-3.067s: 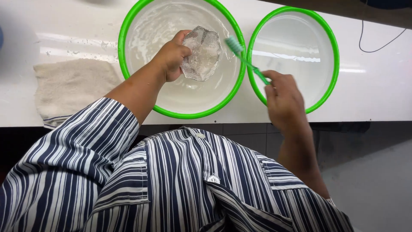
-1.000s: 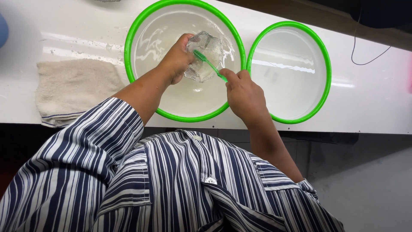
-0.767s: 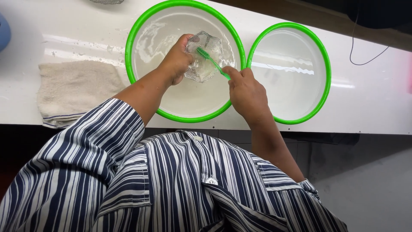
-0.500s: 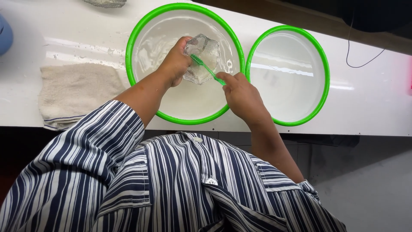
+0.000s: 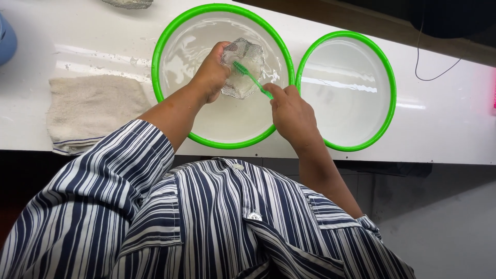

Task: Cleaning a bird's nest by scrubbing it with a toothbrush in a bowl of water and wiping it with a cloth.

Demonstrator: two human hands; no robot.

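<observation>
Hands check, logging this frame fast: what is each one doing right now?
Left hand: closed on the clear glass piece over the left basin.
Right hand: closed on the green brush, bristles on the glass.

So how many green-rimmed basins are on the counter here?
2. The left basin sits under both hands, where the left hand holds a mesh strainer and the right hand a green brush. The right basin stands beside it. None seems hidden.

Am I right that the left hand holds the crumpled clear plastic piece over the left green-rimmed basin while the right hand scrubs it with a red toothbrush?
Not quite: the head view shows a green toothbrush, not red. The left hand does hold the crumpled clear plastic piece over the left green-rimmed basin, and the right hand scrubs it.
</observation>
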